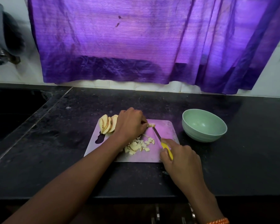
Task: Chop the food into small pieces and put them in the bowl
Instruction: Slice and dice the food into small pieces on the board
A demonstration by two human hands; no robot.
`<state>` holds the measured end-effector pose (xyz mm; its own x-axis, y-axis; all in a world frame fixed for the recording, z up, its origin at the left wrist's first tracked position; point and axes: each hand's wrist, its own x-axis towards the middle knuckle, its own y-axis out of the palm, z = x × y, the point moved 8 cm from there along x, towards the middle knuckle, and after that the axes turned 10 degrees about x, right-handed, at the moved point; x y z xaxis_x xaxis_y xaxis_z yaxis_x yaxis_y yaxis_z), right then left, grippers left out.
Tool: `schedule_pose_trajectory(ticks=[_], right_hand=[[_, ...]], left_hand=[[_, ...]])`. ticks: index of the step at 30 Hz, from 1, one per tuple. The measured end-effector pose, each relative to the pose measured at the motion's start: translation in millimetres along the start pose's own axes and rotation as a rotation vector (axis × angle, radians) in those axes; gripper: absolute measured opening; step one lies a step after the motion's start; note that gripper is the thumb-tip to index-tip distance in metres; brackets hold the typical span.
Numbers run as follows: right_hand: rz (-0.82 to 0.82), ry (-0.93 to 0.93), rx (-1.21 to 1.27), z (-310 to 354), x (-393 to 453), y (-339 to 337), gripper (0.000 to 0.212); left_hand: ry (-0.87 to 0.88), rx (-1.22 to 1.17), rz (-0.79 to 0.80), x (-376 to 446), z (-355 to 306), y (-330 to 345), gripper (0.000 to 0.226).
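Far left, at 9 o'clock: a dark sink [14, 110] sunk into the black counter [233, 159]. Up top, at 12 o'clock: a purple curtain [120, 46].

In the middle: a cutting board [166, 152] lying flat on the counter. At its 10 o'clock corner: a row of uncut slices [107, 124], leaning on each other. Just right of them: the left hand [131, 124], fingers curled, pinching one strip [151, 125] at the fingertips and pressing it to the board. Below that hand, at 6 o'clock from it: a heap of small pieces [138, 146], already cut.

Further right: the knife [158, 135], blade pointing to 11 o'clock, tip just beside the pinched strip. Yellow handle gripped tight in the right hand [181, 160], at 5 o'clock from the blade.

At 3 o'clock from the board: a green bowl [204, 126], near the board's edge but apart, with no pieces to be seen inside.

Step in hand, most likely: dicing, about part way, many slices left. Next move probably called for: blade down across the strip, close to the fingertips, so fingers tucked back and safe. Scooping into the bowl not yet done.
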<state>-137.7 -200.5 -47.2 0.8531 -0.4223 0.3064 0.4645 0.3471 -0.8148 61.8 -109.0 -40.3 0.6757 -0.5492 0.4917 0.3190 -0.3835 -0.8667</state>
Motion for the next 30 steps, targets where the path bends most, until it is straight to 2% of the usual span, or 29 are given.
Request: schedule_pose_trajectory(ticks=[4, 20, 30], right_hand=[[-0.083, 0.032, 0.044, 2.9, 13.6, -4.2, 0.047], [0.048, -0.039, -0.056, 19.0, 38.9, 20.4, 0.041], [0.036, -0.011, -0.063, 7.8, 12.0, 6.5, 0.039]], left_hand=[[-0.006, -0.029, 0.018, 0.4, 7.1, -2.4, 0.030], [-0.029, -0.038, 0.019, 0.5, 12.4, 4.0, 0.021], [-0.066, 0.065, -0.009, 1.4, 7.5, -0.4, 0.026]])
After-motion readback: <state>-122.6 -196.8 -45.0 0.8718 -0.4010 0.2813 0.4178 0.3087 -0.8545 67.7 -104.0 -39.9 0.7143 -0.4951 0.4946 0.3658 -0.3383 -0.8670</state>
